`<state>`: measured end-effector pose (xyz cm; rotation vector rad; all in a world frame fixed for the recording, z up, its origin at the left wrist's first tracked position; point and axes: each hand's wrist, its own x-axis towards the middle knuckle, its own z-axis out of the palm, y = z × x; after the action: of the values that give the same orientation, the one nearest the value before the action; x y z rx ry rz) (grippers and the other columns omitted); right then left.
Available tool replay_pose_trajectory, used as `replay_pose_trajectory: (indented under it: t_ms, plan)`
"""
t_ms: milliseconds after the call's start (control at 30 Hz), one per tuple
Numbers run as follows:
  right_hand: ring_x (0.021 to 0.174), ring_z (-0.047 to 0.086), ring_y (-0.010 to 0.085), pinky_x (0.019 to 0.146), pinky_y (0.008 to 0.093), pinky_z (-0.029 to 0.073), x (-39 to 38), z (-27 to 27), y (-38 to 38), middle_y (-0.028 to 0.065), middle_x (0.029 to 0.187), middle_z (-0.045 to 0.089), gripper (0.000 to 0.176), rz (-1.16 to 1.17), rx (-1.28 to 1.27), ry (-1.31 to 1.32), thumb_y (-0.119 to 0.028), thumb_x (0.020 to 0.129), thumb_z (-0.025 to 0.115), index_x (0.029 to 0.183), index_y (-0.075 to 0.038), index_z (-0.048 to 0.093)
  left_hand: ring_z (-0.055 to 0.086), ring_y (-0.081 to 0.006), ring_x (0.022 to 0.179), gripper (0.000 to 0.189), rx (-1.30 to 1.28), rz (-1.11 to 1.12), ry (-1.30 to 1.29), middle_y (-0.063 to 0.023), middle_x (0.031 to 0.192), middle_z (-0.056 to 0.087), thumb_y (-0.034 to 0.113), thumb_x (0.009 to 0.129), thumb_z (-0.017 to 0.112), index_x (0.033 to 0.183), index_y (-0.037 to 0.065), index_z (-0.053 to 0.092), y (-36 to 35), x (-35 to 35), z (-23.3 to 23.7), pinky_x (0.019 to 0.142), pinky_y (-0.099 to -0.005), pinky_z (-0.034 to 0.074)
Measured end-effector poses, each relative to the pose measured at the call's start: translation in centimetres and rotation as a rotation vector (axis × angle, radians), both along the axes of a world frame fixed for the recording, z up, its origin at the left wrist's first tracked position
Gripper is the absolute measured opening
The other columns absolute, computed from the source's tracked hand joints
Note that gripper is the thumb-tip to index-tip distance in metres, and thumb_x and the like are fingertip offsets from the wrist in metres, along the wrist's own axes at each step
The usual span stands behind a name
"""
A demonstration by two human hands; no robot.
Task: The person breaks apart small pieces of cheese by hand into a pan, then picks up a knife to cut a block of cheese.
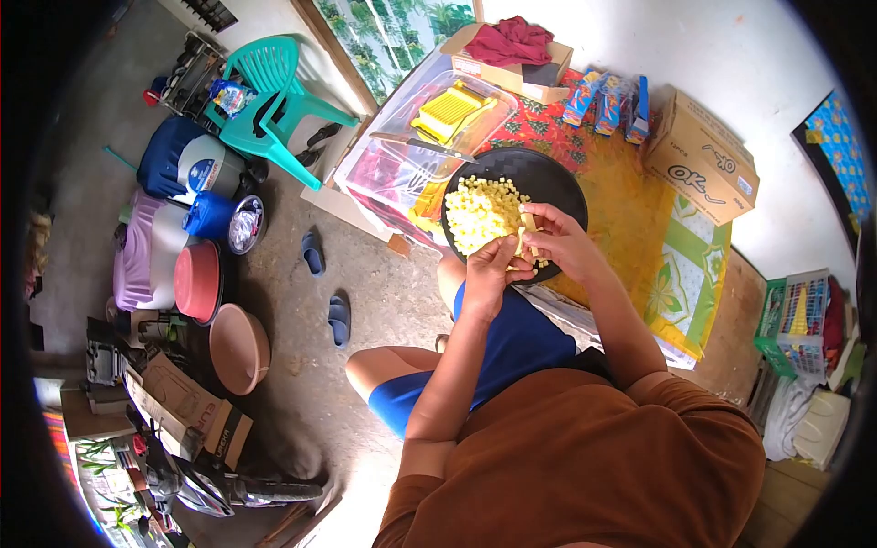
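A round black pan (557, 187) rests near my lap, with a heap of small pale-yellow cubes (482, 212), like diced potato, on its left side. Over the pan's near edge my two hands meet. My right hand (562, 242) pinches pale-yellow strips (527, 222) of the same look, held upright between thumb and fingers. My left hand (491, 270) is closed at the lower end of the strips, its fingertips right against them. A knife (422, 144) lies across the clear plastic box just beyond the pan.
The clear plastic box (375, 173) holds a yellow slicer (452, 111). Behind are an open carton (512, 73), blue boxes (607, 105) and an "OK" carton (702, 155). A green chair (265, 110), basins (239, 349), buckets and slippers (339, 320) stand on the floor to the left.
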<state>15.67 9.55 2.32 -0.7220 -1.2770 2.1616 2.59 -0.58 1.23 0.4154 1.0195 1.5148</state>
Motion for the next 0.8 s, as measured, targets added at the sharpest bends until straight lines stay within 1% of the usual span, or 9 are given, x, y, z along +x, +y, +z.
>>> replay_pose_trajectory:
  t_ms: [67, 167, 267, 400, 500, 600, 800]
  plan:
    - [0.082, 0.058, 0.0099, 0.071, 0.0245, 0.053, 0.0, -0.4, 0.1, 0.0041, 0.097, 0.058, 0.043, -0.044, 0.004, 0.031, -0.004, 0.086, 0.065, 0.126, -0.004, 0.050, 0.062, -0.0134, 0.069, 0.021, 0.016, -0.025, -0.043, -0.0071, 0.085, 0.063, 0.016, 0.094, 0.057, 0.104, -0.001, 0.062, -0.1, 0.0, 0.1, 0.063, -0.0297, 0.058]
    - [0.083, 0.059, 0.0103, 0.069, 0.0251, 0.054, 0.0, -0.3, 0.1, 0.0044, 0.099, 0.057, 0.043, -0.088, -0.013, 0.046, -0.004, 0.085, 0.065, 0.125, -0.003, 0.050, 0.062, -0.0120, 0.070, 0.023, 0.029, -0.046, 0.076, -0.0069, 0.088, 0.064, 0.009, 0.092, 0.059, 0.112, -0.002, 0.061, -0.2, 0.3, 0.4, 0.065, -0.0288, 0.058]
    - [0.084, 0.059, 0.0106, 0.069, 0.0250, 0.054, 0.0, 0.5, -0.2, 0.0044, 0.100, 0.057, 0.044, -0.084, 0.000, 0.011, -0.004, 0.085, 0.066, 0.125, -0.003, 0.050, 0.062, -0.0111, 0.071, 0.029, 0.058, -0.039, 0.094, -0.0073, 0.089, 0.065, 0.004, 0.090, 0.059, 0.119, -0.002, 0.059, 0.0, 0.2, -0.5, 0.066, -0.0281, 0.058]
    - [0.086, 0.059, 0.0106, 0.069, 0.0245, 0.054, 0.1, 0.5, -0.1, 0.0043, 0.102, 0.056, 0.045, -0.067, 0.117, -0.023, -0.005, 0.084, 0.067, 0.126, -0.005, 0.051, 0.062, -0.0110, 0.073, 0.029, 0.069, -0.065, 0.198, -0.0092, 0.091, 0.066, 0.003, 0.090, 0.059, 0.118, -0.002, 0.059, 0.1, 0.1, -0.5, 0.068, -0.0274, 0.058]
    - [0.088, 0.059, 0.0115, 0.069, 0.0252, 0.055, 0.5, 0.2, 0.2, 0.0039, 0.102, 0.056, 0.044, -0.062, 0.035, -0.027, -0.005, 0.084, 0.067, 0.125, -0.006, 0.051, 0.063, -0.0112, 0.074, 0.029, 0.083, -0.088, 0.195, -0.0111, 0.094, 0.067, 0.002, 0.090, 0.058, 0.119, -0.003, 0.059, 0.0, 0.1, -0.1, 0.069, -0.0273, 0.057]
    - [0.088, 0.060, 0.0127, 0.070, 0.0262, 0.055, 0.5, 0.2, 0.2, 0.0039, 0.102, 0.056, 0.042, -0.047, -0.077, 0.059, -0.004, 0.084, 0.067, 0.123, -0.006, 0.052, 0.063, -0.0116, 0.075, 0.030, 0.098, -0.101, 0.174, -0.0126, 0.097, 0.067, 0.001, 0.090, 0.057, 0.121, -0.003, 0.058, 0.0, 0.0, -0.2, 0.070, -0.0274, 0.057]
    - [0.087, 0.061, 0.0136, 0.070, 0.0273, 0.056, 0.8, 0.0, 0.6, 0.0042, 0.103, 0.057, 0.036, -0.054, -0.124, 0.088, -0.003, 0.084, 0.066, 0.118, -0.007, 0.054, 0.063, -0.0122, 0.075, 0.033, 0.109, -0.135, 0.114, -0.0120, 0.097, 0.066, -0.001, 0.091, 0.056, 0.124, -0.002, 0.055, 0.3, 0.0, -0.5, 0.071, -0.0274, 0.057]
